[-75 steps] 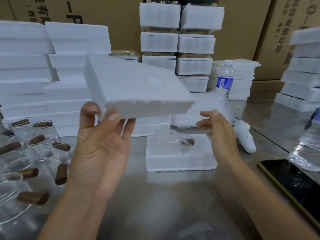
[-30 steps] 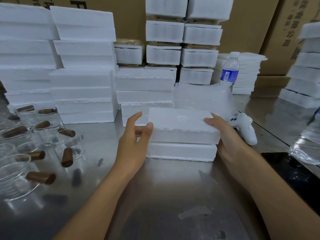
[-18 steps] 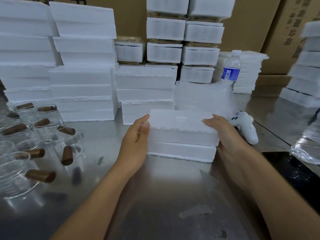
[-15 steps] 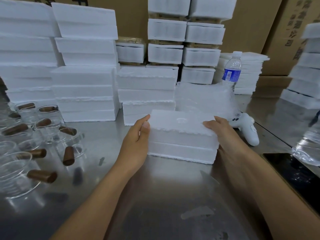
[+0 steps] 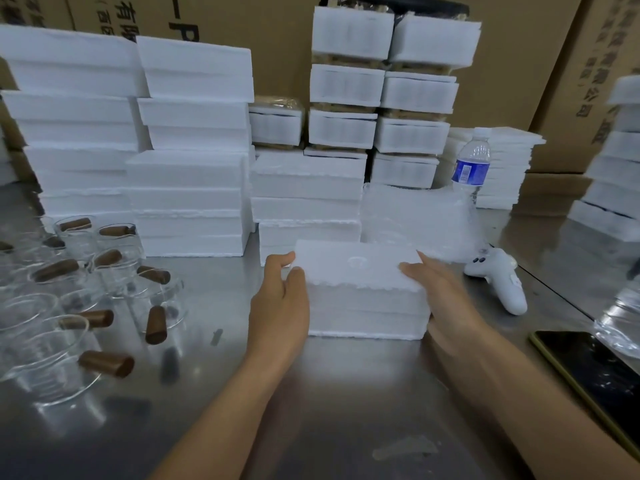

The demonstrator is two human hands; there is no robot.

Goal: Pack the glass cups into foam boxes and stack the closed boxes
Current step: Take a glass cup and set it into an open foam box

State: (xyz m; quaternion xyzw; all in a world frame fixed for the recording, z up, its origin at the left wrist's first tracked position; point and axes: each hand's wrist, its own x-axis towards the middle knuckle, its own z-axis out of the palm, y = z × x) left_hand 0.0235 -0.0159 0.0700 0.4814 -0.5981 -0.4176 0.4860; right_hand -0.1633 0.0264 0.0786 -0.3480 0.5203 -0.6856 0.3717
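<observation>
A closed white foam box (image 5: 360, 292) sits on the steel table (image 5: 346, 393) in the middle, its lid flush on the base. My left hand (image 5: 280, 306) presses flat against the box's left end, thumb at the lid's far corner. My right hand (image 5: 438, 292) lies along the right end, fingers straight on the lid's edge. Several glass cups with brown handles (image 5: 69, 306) stand and lie at the left. Stacks of closed foam boxes (image 5: 187, 199) rise right behind the box; whatever is inside is hidden.
A heap of bubble wrap (image 5: 415, 216) lies just behind the box. To the right are a water bottle (image 5: 472, 164), a white controller (image 5: 498, 278), a dark phone (image 5: 595, 372) and a second bottle (image 5: 623, 317). Cardboard cartons (image 5: 277, 36) wall the back.
The lid I held in the air came down over the open base with the cup. The gap between lid and base has closed, and both hands now flank the shut box.
</observation>
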